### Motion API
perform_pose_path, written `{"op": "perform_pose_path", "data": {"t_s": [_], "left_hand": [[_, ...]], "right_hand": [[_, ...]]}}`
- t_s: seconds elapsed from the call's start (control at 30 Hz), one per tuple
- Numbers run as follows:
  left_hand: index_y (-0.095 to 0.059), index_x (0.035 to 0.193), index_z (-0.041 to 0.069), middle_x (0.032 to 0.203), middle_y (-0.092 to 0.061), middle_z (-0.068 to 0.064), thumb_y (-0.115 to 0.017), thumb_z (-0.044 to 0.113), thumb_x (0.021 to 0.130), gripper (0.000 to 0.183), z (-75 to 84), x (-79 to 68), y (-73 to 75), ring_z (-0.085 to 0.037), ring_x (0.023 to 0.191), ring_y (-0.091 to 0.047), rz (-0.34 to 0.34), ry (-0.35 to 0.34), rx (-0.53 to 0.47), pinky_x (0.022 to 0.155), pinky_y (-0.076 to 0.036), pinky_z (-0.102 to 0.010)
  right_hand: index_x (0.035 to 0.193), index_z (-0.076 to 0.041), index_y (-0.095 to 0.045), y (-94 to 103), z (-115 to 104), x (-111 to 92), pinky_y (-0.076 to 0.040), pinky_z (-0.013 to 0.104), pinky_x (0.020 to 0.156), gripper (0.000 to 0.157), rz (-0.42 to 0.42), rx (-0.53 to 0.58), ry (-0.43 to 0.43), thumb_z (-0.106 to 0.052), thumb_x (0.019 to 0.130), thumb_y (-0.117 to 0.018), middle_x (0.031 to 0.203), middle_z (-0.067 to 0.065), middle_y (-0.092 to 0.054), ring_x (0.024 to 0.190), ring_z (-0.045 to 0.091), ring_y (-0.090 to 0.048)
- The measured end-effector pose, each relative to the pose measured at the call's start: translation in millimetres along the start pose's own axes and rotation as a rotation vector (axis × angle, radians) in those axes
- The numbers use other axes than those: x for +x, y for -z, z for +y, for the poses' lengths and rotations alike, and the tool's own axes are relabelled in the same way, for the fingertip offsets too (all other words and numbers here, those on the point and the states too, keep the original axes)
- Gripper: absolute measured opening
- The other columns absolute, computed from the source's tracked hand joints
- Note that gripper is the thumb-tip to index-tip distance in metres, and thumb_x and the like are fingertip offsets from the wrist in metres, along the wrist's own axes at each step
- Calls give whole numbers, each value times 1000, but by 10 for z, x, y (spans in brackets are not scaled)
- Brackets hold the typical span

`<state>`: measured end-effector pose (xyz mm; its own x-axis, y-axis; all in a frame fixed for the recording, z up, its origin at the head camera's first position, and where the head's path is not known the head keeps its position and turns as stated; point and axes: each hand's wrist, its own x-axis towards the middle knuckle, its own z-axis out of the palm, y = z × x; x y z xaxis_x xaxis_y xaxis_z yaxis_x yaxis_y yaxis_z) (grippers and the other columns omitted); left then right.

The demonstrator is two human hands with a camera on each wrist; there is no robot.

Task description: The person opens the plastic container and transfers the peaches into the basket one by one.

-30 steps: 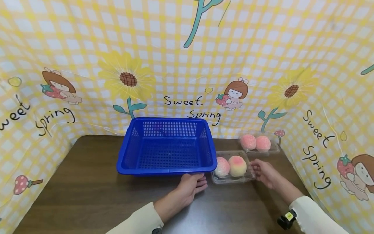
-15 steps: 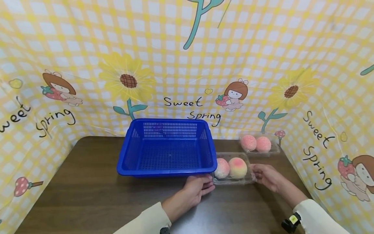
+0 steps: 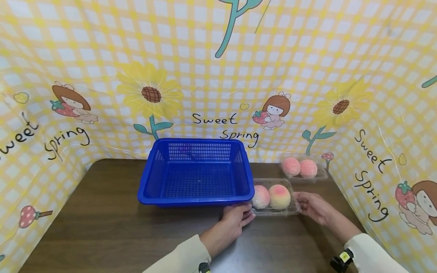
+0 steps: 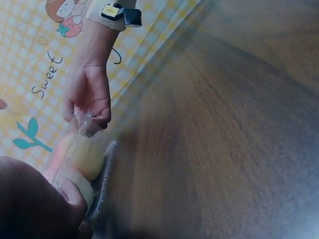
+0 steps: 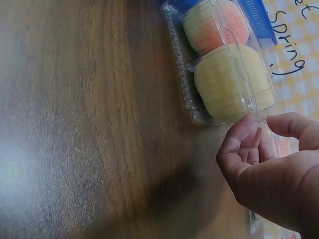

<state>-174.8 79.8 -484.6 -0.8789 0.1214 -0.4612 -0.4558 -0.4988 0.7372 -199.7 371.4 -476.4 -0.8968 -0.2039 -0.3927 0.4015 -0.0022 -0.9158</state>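
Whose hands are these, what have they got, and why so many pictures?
These are one person's left hand and right hand. The big picture comes from a head camera looking down; the smaller ones come from a camera on each wrist. On the table are a blue basket and a farther clear box; a nearer clear box is between the hands. Each box holds two round things. The right hand pinches the nearer box's right end; the left hand is at its left front corner, its grip partly hidden.

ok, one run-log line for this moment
left hand: at front container, left corner; right hand: pinches its right edge; blue basket: left of it; rear container: untouched
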Motion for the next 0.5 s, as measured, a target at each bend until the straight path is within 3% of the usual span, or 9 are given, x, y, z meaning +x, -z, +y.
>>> {"op": "perform_pose_path", "data": {"t_s": [0.23,0.5], "left_hand": [[-62,99,-9,72,-62,-3,-61,-12,79,20,-50,-65,-22,-12,63,-61,-28,34,57,73,-61,-37],[-62,97,-10,72,-61,-3,-58,-9,76,21,-78,-184,-20,-11,63,-60,-72,-3,179,73,-61,-37]], "right_hand": [[105,-11,-61,93,40,-96,-50,25,76,23,-34,-32,-13,-10,99,-39,87,-7,-63,81,7,-58],[100,-13,-61,164,102,-269,-50,29,80,21,-124,-53,-73,-11,97,-41,90,-7,-63,85,9,-59]]}}
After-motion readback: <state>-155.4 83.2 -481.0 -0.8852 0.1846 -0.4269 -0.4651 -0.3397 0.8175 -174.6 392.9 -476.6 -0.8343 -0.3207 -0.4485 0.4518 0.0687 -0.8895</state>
